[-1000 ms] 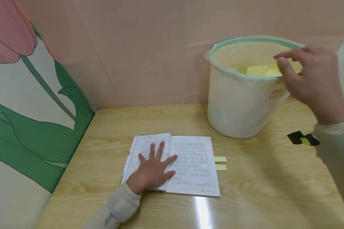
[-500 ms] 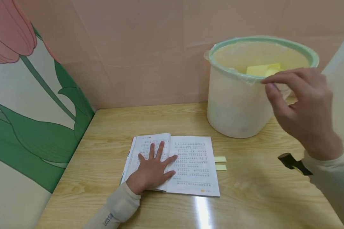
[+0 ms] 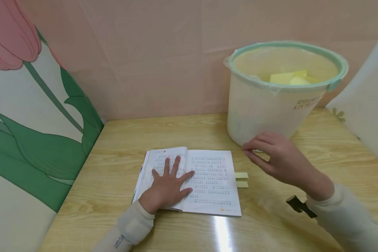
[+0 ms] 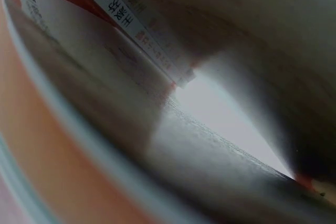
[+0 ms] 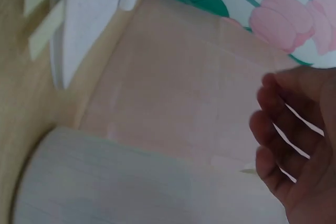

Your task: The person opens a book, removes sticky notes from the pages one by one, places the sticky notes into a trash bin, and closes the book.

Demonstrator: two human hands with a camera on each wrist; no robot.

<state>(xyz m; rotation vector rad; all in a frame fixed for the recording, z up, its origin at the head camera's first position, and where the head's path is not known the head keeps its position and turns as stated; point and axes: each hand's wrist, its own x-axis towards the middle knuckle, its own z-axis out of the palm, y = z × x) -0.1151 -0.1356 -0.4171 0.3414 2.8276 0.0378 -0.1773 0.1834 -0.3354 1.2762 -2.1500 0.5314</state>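
An open book [image 3: 212,182] lies on the wood-grain table, printed text on both pages. My left hand [image 3: 168,187] rests on it with fingers spread, mostly over the left page. Two pale yellow sticky notes [image 3: 242,184] jut from the book's right edge. Close up in the left wrist view, the book's lettered spine edge [image 4: 123,17] shows, much of it dark. My right hand [image 3: 280,162] hovers between the book and the bin, thumb and fingertips near each other. In the right wrist view the right hand [image 5: 304,135] has loosely bent fingers and nothing visible in them.
A pale bin [image 3: 264,108] with a green rim and clear liner stands at the back right. Yellow paper [image 3: 281,77] lies inside it. A pink wall covering [image 3: 157,59] rises behind, and a tulip-patterned panel [image 3: 50,140] borders the left.
My right hand has come away from above the bin's rim, moving down and left toward the book. The left hand, the book and the sticky notes have stayed in place.
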